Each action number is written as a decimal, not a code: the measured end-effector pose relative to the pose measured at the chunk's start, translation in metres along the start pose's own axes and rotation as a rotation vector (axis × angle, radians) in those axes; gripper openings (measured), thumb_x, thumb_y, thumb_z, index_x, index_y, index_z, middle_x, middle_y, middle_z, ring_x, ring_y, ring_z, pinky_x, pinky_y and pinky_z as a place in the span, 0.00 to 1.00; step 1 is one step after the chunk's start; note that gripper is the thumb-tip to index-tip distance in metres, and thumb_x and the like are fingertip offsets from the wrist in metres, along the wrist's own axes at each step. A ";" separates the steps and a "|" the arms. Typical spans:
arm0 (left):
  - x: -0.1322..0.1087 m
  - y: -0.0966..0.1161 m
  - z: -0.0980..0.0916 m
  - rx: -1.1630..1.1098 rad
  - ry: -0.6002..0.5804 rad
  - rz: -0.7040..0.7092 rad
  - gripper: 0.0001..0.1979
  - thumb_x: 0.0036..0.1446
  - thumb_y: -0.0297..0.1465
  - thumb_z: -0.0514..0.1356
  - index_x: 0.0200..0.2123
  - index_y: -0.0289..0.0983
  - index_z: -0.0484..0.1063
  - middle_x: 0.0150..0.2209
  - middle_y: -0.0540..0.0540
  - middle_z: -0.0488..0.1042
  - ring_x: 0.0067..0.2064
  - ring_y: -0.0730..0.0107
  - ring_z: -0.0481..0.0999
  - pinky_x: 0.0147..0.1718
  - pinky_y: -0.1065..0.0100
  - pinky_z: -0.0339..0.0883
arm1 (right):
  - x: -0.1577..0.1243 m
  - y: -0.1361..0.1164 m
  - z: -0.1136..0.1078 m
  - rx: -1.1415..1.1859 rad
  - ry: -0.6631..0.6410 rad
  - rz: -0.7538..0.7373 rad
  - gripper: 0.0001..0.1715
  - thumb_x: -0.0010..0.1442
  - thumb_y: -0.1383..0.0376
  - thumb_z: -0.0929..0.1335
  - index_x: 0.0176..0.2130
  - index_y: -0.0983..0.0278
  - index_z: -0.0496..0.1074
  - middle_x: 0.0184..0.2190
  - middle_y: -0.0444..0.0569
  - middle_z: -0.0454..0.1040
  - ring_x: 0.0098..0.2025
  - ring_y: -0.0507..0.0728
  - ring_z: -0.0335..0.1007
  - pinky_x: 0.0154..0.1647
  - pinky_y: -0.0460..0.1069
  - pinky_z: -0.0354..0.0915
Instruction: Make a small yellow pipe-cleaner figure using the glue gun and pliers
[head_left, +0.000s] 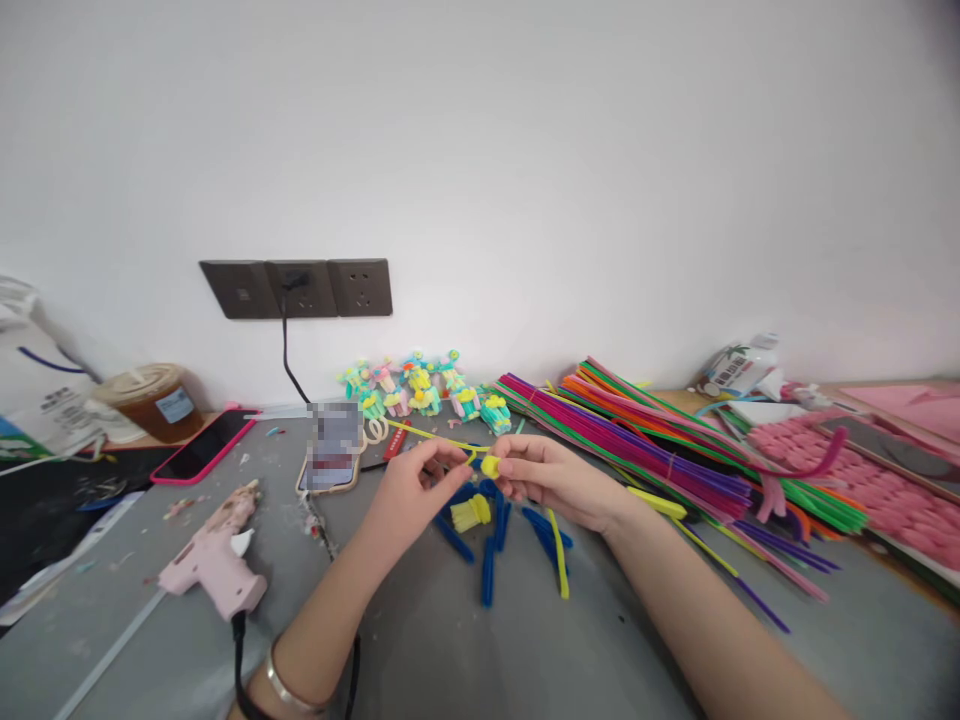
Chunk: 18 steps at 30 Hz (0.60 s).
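Pinching a yellow piece (490, 466) with the fingers of the right hand (555, 478). Pinching a thin yellow strip (472, 457) with those of the left hand (409, 495), holding both above blue bundles (487, 572) on the tabletop (420, 630).

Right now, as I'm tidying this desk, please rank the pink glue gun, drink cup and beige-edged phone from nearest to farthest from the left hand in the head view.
From the left hand:
1. Beige-edged phone: just to its left.
2. Pink glue gun: farther left, nearer the viewer.
3. Drink cup: far left, toward the back.
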<state>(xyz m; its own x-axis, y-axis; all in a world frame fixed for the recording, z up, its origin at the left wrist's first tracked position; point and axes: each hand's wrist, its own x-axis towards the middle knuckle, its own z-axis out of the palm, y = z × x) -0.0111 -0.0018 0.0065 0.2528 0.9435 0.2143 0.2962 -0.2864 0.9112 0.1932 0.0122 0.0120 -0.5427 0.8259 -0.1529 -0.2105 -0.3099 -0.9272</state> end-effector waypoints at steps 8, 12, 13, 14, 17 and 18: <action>-0.009 -0.008 0.003 0.562 -0.265 0.125 0.09 0.50 0.34 0.68 0.36 0.41 0.77 0.39 0.47 0.77 0.44 0.56 0.72 0.42 0.62 0.65 | -0.002 -0.003 -0.020 -0.220 0.002 0.071 0.16 0.51 0.58 0.77 0.32 0.67 0.73 0.25 0.43 0.77 0.26 0.46 0.71 0.28 0.40 0.64; -0.007 -0.010 0.003 0.540 -0.236 0.093 0.04 0.52 0.30 0.64 0.34 0.40 0.75 0.37 0.46 0.76 0.42 0.58 0.73 0.40 0.62 0.65 | -0.004 -0.004 -0.016 -0.270 -0.025 0.159 0.18 0.49 0.57 0.77 0.31 0.67 0.72 0.25 0.44 0.78 0.23 0.46 0.71 0.25 0.41 0.65; -0.006 -0.010 0.003 0.515 -0.208 0.086 0.04 0.52 0.30 0.63 0.34 0.39 0.75 0.37 0.46 0.76 0.41 0.58 0.74 0.40 0.62 0.65 | -0.004 -0.004 -0.015 -0.279 -0.043 0.182 0.18 0.49 0.57 0.77 0.31 0.67 0.72 0.26 0.45 0.79 0.23 0.47 0.71 0.24 0.41 0.65; -0.005 -0.011 0.003 0.487 -0.177 0.079 0.04 0.53 0.30 0.63 0.34 0.39 0.74 0.37 0.46 0.76 0.40 0.59 0.74 0.39 0.63 0.65 | -0.004 -0.003 -0.013 -0.292 -0.063 0.202 0.18 0.49 0.57 0.77 0.31 0.67 0.72 0.27 0.46 0.80 0.22 0.47 0.72 0.24 0.41 0.65; -0.003 -0.012 0.003 0.413 -0.093 0.067 0.07 0.53 0.31 0.62 0.37 0.40 0.73 0.39 0.46 0.77 0.40 0.60 0.76 0.38 0.64 0.66 | -0.003 0.004 -0.007 -0.333 -0.129 0.252 0.16 0.50 0.57 0.76 0.31 0.66 0.72 0.28 0.47 0.81 0.20 0.47 0.71 0.21 0.41 0.65; -0.003 -0.012 0.003 0.400 -0.075 0.066 0.07 0.54 0.31 0.62 0.38 0.40 0.73 0.39 0.46 0.78 0.41 0.60 0.76 0.39 0.63 0.66 | -0.002 0.007 -0.004 -0.351 -0.152 0.271 0.15 0.51 0.58 0.75 0.31 0.66 0.72 0.27 0.47 0.81 0.19 0.47 0.71 0.21 0.41 0.66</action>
<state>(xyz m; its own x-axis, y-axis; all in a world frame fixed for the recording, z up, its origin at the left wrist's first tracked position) -0.0130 -0.0016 -0.0064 0.3452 0.9103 0.2286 0.6083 -0.4025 0.6841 0.1961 0.0102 0.0046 -0.6589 0.6507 -0.3775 0.2283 -0.3052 -0.9245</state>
